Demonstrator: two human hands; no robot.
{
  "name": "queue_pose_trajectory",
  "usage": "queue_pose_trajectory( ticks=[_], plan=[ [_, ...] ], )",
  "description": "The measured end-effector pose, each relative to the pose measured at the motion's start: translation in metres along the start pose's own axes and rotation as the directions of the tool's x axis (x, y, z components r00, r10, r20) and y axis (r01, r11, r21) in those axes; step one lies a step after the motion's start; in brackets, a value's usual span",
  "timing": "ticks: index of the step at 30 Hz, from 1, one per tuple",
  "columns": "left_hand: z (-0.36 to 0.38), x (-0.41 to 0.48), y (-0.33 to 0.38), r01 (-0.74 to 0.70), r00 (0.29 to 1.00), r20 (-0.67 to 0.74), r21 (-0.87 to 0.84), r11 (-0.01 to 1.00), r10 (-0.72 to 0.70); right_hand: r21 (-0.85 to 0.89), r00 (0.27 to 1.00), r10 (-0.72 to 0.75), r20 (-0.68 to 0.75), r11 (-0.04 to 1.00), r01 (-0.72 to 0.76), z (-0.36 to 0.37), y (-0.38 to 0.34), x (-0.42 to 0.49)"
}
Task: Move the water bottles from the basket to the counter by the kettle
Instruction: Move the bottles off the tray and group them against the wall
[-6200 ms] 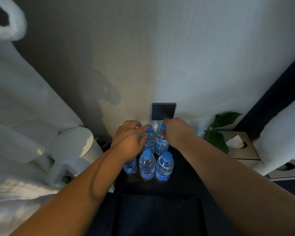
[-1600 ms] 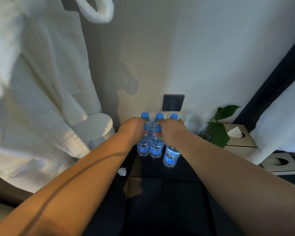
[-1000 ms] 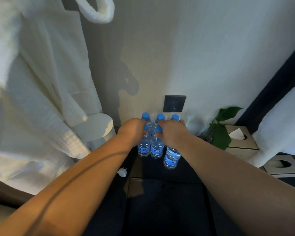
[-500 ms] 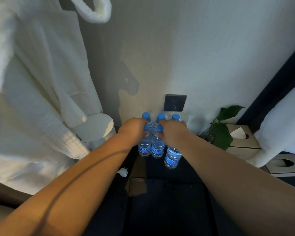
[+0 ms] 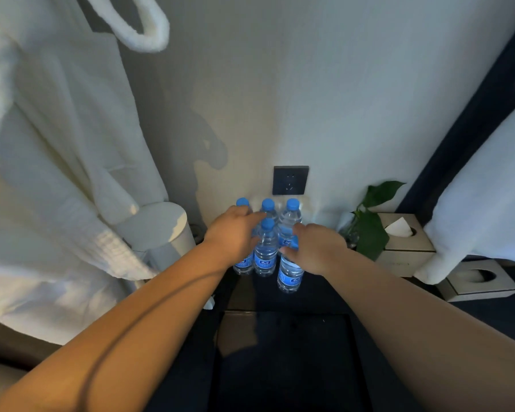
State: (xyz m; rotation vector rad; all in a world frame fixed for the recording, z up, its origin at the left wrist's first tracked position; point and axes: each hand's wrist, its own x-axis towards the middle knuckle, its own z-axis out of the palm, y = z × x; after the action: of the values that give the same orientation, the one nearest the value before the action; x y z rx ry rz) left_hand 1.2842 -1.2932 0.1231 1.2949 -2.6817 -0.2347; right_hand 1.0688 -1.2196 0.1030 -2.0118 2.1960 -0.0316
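Several clear water bottles with blue caps and blue labels stand upright in a tight cluster on the dark counter (image 5: 321, 295), against the wall. The middle front bottle (image 5: 265, 257) shows between my hands; another bottle (image 5: 290, 276) stands nearest me on the right. My left hand (image 5: 232, 233) hovers over the left bottles with fingers stretched out, fingertips at the caps. My right hand (image 5: 315, 248) hangs over the right front bottle with relaxed fingers, holding nothing. The white kettle (image 5: 161, 230) stands just left of the cluster. A dark rectangular basket (image 5: 235, 316) lies below, its inside in shadow.
A dark wall outlet (image 5: 290, 179) sits right above the bottles. A white bathrobe (image 5: 57, 173) hangs at the left, over the kettle. To the right are a green plant (image 5: 372, 233), a tissue box (image 5: 405, 242), a second box (image 5: 479, 278) and white fabric (image 5: 488, 188).
Both hands gripped the bottle tops before; now they have let go, opened their fingers and drawn slightly back and apart. The bottles stay standing in place.
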Motion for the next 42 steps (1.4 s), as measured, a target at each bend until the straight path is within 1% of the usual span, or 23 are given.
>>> queue_pose_trajectory(
  ticks=[4, 8, 12, 17, 22, 25, 33, 42],
  plan=[
    [0.003, -0.005, 0.011, -0.028, 0.999, 0.044, 0.076, 0.997, 0.025, 0.045, 0.999, -0.005, 0.038, 0.999, 0.003, -0.011, 0.004, -0.005],
    [0.004, -0.007, 0.014, -0.024, 0.998, 0.063, 0.12, 0.992, 0.016, 0.057, 1.0, -0.013, -0.011, 0.998, 0.013, -0.018, 0.0, -0.004],
    [0.007, -0.008, 0.017, -0.006, 0.996, 0.085, 0.122, 0.992, -0.004, 0.073, 1.0, -0.015, -0.019, 0.997, 0.017, -0.02, -0.004, 0.001],
    [0.01, -0.01, 0.019, 0.013, 0.993, 0.114, 0.122, 0.992, -0.027, 0.054, 0.999, -0.02, -0.039, 0.998, 0.022, -0.023, -0.009, 0.009],
    [0.006, -0.009, 0.021, 0.027, 0.988, 0.145, 0.118, 0.993, -0.045, 0.145, 1.0, -0.014, 0.012, 0.989, 0.012, -0.027, -0.003, 0.013],
    [0.006, -0.009, 0.022, 0.039, 0.985, 0.161, 0.124, 0.991, -0.059, 0.133, 0.999, -0.029, 0.024, 0.991, 0.025, -0.029, 0.0, 0.015],
    [0.002, -0.005, 0.025, 0.058, 0.977, 0.196, 0.144, 0.988, -0.086, 0.082, 1.0, 0.004, -0.006, 0.997, -0.003, -0.026, -0.001, 0.017],
    [0.002, -0.005, 0.025, 0.046, 0.977, 0.199, 0.157, 0.987, -0.077, 0.164, 0.998, 0.009, -0.057, 0.986, 0.001, -0.02, 0.002, 0.019]
  ],
)
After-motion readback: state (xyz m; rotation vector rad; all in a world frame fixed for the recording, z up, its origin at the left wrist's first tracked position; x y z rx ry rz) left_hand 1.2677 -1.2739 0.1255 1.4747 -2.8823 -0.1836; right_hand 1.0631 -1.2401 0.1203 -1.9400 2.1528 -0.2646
